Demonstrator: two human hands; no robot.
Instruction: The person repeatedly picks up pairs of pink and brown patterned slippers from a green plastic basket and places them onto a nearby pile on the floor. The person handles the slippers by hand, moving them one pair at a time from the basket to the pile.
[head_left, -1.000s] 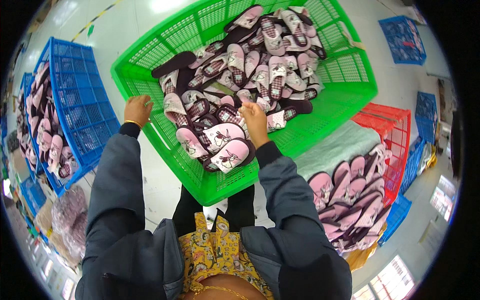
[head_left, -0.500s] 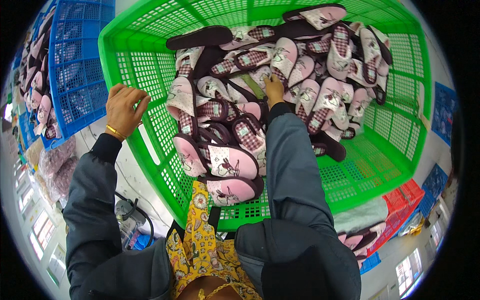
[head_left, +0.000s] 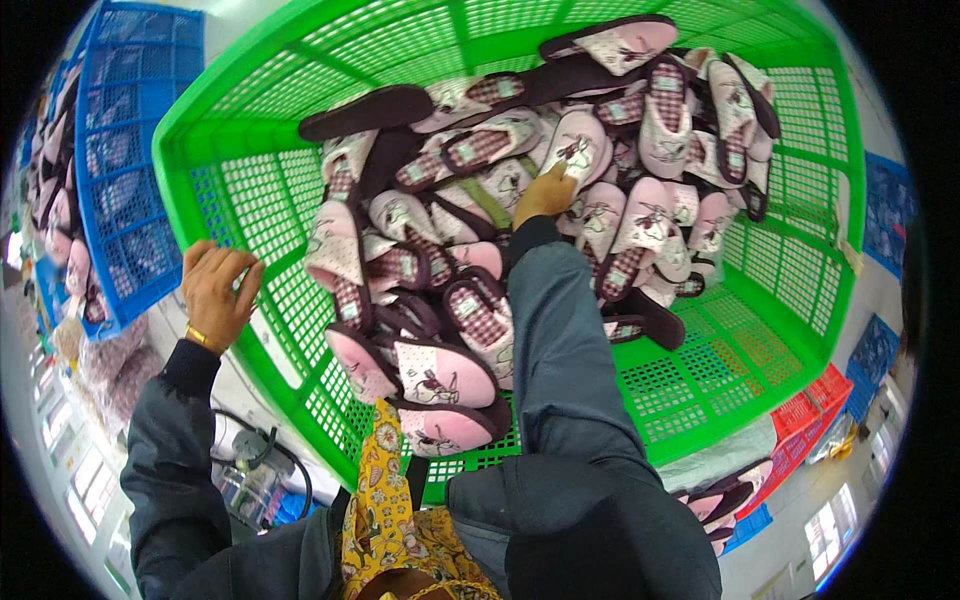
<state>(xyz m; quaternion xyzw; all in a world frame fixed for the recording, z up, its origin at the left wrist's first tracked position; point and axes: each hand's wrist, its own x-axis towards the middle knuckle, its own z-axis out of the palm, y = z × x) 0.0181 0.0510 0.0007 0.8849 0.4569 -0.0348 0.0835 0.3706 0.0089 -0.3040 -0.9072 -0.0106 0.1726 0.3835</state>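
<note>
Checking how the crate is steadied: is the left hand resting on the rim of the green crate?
Yes, the left hand grips the near-left rim of the green crate, while the right hand reaches into the slippers.

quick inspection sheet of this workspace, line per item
surface: green crate of plastic mesh, tilted in view, its left part bare
job's things: pile of pink slippers with checked linings and dark soles, heaped in the crate
clutter: nothing seen
grippers: left hand grips the crate's left rim; right hand reaches into the pile, fingers on a slipper
cables: black cable looping below the crate
surroundings: blue crate with more slippers at left; red crate at lower right
</note>
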